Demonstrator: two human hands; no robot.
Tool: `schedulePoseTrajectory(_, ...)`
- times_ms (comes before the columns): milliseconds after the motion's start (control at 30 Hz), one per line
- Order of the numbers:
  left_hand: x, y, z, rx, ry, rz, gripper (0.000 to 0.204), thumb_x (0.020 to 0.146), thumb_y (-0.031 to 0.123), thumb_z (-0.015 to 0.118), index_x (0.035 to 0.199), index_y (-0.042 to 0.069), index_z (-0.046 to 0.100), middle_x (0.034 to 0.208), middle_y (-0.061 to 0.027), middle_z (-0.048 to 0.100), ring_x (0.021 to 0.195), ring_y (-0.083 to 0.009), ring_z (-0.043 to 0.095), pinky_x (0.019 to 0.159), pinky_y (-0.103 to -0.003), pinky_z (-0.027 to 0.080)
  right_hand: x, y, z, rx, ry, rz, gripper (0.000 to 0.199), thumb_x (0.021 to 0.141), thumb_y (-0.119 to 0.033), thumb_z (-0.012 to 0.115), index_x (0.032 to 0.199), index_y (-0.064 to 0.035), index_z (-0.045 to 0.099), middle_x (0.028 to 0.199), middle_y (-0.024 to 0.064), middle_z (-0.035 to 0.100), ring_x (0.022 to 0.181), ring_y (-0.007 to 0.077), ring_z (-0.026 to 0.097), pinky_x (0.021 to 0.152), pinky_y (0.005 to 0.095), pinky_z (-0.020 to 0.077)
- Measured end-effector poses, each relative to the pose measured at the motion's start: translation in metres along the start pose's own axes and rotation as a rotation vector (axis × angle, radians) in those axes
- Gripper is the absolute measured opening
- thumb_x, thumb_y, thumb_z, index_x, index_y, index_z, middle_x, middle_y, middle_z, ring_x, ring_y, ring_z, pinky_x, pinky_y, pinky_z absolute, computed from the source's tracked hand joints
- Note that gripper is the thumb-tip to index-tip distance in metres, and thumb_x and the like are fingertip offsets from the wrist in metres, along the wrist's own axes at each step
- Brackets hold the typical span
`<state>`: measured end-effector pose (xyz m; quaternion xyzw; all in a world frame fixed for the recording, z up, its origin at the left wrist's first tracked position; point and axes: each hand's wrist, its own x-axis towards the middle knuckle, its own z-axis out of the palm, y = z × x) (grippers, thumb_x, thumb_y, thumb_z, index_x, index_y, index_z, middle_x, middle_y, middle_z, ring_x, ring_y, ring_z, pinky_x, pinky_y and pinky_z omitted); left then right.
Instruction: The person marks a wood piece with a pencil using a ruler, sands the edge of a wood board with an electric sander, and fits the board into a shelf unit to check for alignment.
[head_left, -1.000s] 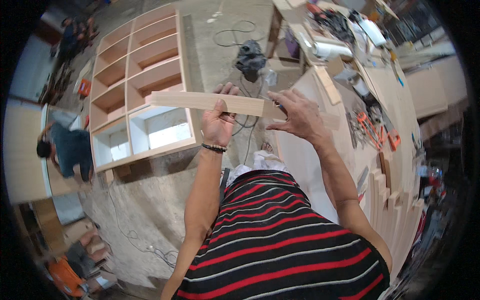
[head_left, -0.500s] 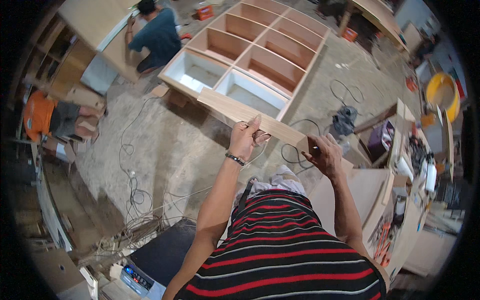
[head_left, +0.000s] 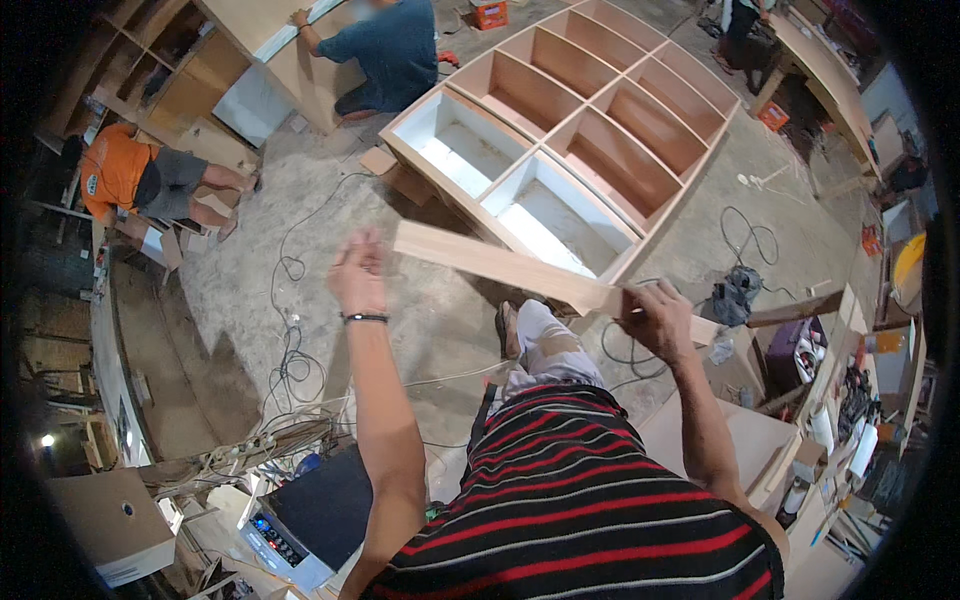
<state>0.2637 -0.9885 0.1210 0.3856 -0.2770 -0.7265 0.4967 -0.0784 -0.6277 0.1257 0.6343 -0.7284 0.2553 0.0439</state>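
Where right hand (head_left: 655,318) grips, plank (head_left: 500,266) hides.

Carpentry workshop. Landmark: large unfinished plywood shelf cabinet (head_left: 590,130) lying flat on the dusty concrete floor (head_left: 300,250). Left of it, another bare cabinet carcass (head_left: 270,40); right of it, cluttered workbench (head_left: 840,420) and power tool (head_left: 735,290); cables (head_left: 290,350) below-left.

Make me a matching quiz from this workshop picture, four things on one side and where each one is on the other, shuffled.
Things:
1. plank
2. shelf unit
3. left hand
4. right hand

Places:
A. lying flat on the floor
B. gripping the plank's right end
C. at the plank's left end
D. held up between both hands

Pairs: 1-D, 2-A, 3-C, 4-B
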Motion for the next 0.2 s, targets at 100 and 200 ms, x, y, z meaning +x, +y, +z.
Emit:
schedulePoseTrajectory(100,0.043,0.03,0.016,0.085,0.222,0.285,0.021,0.1,0.013,0.071,0.113,-0.003,0.068,0.106,-0.01,0.075,0.091,-0.02,0.074,0.077,-0.03,0.061,0.016,0.037,0.015,-0.004,-0.072,0.239,0.053,0.074,-0.028,0.088,0.121,-0.0131,0.068,0.098,0.0074,0.074,0.091,0.0293,0.07,0.088,0.0463,0.0534)
schedulePoseTrajectory(200,0.09,0.032,0.017,0.432,0.196,0.114,0.034,0.1,0.018,0.073,0.124,-0.004,0.063,0.109,-0.0132,0.075,0.09,-0.0234,0.075,0.079,-0.034,0.061,0.056,0.045,0.049,0.071,-0.126,0.314,0.056,0.075,-0.03,0.087,0.125,-0.0136,0.067,0.102,0.0096,0.074,0.094,0.0303,0.07,0.093,0.0438,0.0518)
